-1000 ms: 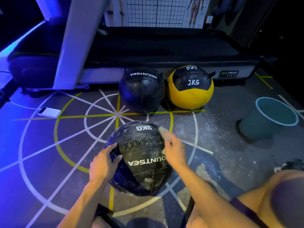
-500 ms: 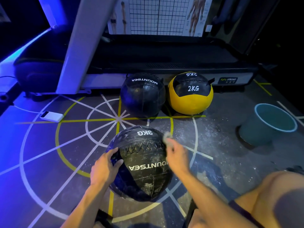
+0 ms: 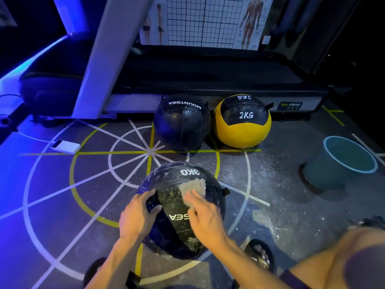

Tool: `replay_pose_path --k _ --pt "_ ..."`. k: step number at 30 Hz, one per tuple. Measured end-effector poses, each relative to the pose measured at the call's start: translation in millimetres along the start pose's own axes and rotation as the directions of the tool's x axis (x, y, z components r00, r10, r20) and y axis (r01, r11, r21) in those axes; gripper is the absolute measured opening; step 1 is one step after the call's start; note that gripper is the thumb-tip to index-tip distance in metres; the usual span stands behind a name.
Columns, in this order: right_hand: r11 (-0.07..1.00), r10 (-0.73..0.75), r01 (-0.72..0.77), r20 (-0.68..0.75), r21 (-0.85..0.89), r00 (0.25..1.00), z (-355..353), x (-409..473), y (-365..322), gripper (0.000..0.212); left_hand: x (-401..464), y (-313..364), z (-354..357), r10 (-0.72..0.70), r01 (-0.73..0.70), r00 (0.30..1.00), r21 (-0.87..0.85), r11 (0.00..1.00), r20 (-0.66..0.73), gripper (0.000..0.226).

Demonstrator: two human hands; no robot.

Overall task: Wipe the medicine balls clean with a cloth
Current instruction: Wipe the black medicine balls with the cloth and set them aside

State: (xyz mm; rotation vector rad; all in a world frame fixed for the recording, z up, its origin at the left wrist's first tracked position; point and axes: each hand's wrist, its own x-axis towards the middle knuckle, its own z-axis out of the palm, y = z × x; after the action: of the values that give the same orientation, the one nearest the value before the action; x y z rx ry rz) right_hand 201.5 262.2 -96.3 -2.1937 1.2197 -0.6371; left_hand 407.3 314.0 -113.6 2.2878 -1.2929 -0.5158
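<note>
Cloth (image 3: pixel 192 187) has slid from ball's (image 3: pixel 166 232) right edge onto top.

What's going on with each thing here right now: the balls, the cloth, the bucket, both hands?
3KG ball: on the floor, dusty white smears, being wiped.
Cloth: pressed flat on the 3KG ball's top.
Right hand: fingers straight, pressing the cloth.
Left hand: holds the 3KG ball's side.
Black ball: untouched, beside the yellow one.
Yellow ball: untouched, by the treadmill.
Bucket: upright; contents unclear.
</note>
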Motion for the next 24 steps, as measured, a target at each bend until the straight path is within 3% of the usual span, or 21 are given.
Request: replay_pose_path --k 2,3,4,6,8,10,12,14,16,17,19,22,24 --pt "0.988 -0.137 0.142 0.086 -0.057 0.987 -4.6 -7.7 13.9 0.039 2.1 -0.6 -1.2 -0.018 0.018 1.0 0.023 1.0 0.008 0.057" --pt "0.993 -0.091 0.099 0.116 -0.071 0.989 -12.7 -6.4 19.4 0.037 1.8 -0.5 -1.3 -0.017 0.016 1.0 0.032 0.999 0.015 0.057" --pt "0.997 -0.005 0.013 0.11 -0.073 0.994 -22.4 -2.7 22.6 0.034 1.6 0.2 -0.8 -0.01 0.01 1.0 0.039 0.999 0.017 0.057" --pt "0.978 0.207 -0.206 -0.04 0.021 0.978 -38.9 13.1 30.0 0.03 0.8 2.0 -1.0 -0.008 0.007 1.0 0.041 0.999 0.014 0.057" --pt "0.896 0.428 -0.373 -0.237 0.242 0.872 -51.3 32.2 36.9 0.031 0.0 3.0 -1.2 -0.003 0.003 1.0 0.028 1.0 0.006 0.057" --pt "0.836 0.526 -0.421 -0.296 0.353 0.797 -49.4 43.5 35.9 0.029 -1.1 4.1 -1.2 -0.002 0.002 1.0 0.018 1.0 0.002 0.057" --pt "0.89 0.415 -0.351 -0.196 0.292 0.888 -29.8 40.2 21.8 0.029 -2.4 5.9 -1.1 0.003 -0.003 1.0 0.014 1.0 -0.004 0.056" --pt "0.988 0.136 -0.135 -0.011 0.068 0.991 -8.2 21.0 1.9 0.035 -2.8 6.3 -0.7 0.011 -0.01 1.0 0.014 1.0 -0.015 0.056" --pt "0.993 -0.103 0.108 0.09 -0.054 0.991 -3.4 8.2 5.3 0.046 -2.4 5.0 -0.5 0.003 -0.003 1.0 0.015 1.0 -0.012 0.055" --pt "0.988 -0.131 0.138 0.108 -0.065 0.986 -10.7 10.5 12.9 0.047 -2.7 4.2 -0.3 -0.001 0.001 1.0 0.01 1.0 -0.012 0.055" --pt "0.995 -0.015 0.022 0.076 -0.098 0.997 -29.2 20.2 32.4 0.043 -4.9 4.2 0.3 0.011 -0.011 1.0 0.008 1.0 -0.013 0.056" --pt "0.95 0.292 -0.299 -0.091 -0.087 0.952 -44.2 29.0 52.7 0.035 -8.8 7.0 3.0 0.038 -0.038 0.999 0.008 0.999 -0.018 0.056" --pt "0.957 0.282 -0.287 -0.11 -0.039 0.953 -34.5 26.5 39.3 0.035 -11.7 10.2 6.8 0.063 -0.062 0.998 0.021 0.998 -0.02 0.055"
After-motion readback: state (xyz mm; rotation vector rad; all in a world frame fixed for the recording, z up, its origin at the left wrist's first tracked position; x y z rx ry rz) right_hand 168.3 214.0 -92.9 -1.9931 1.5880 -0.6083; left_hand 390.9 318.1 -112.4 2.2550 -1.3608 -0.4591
